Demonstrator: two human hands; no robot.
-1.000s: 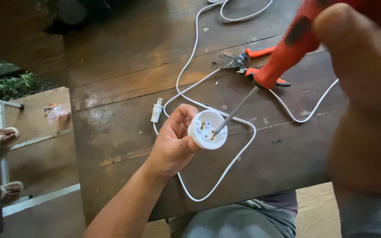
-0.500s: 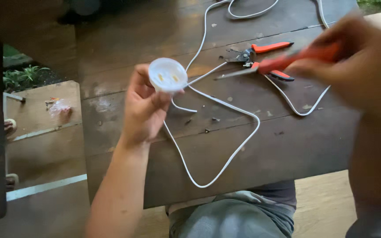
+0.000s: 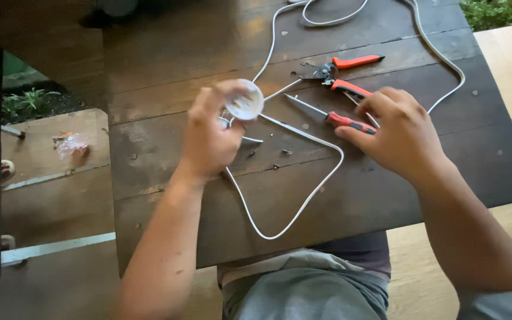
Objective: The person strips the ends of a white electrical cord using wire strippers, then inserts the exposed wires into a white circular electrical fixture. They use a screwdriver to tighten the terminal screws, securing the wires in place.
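Note:
My left hand (image 3: pixel 208 139) holds a small round white fitting (image 3: pixel 245 102) up over the dark wooden table (image 3: pixel 386 184), its open side turned away from my palm. A white cable (image 3: pixel 303 201) runs from the fitting and loops across the table. My right hand (image 3: pixel 404 133) rests low on the table, fingers on the red-orange handle of a screwdriver (image 3: pixel 339 120) that lies flat with its tip pointing left toward the fitting.
Red-handled pliers (image 3: pixel 351 61) lie just beyond the screwdriver. A few small screws (image 3: pixel 275 166) are scattered near the cable loop. More white cable (image 3: pixel 440 53) curls along the far right. Left of the table stands a wooden bench (image 3: pixel 48 172) with a clear plastic wrapper (image 3: pixel 72 144).
My right hand has come down from near the camera and laid the screwdriver flat on the table. My left hand lifted the white fitting and turned it.

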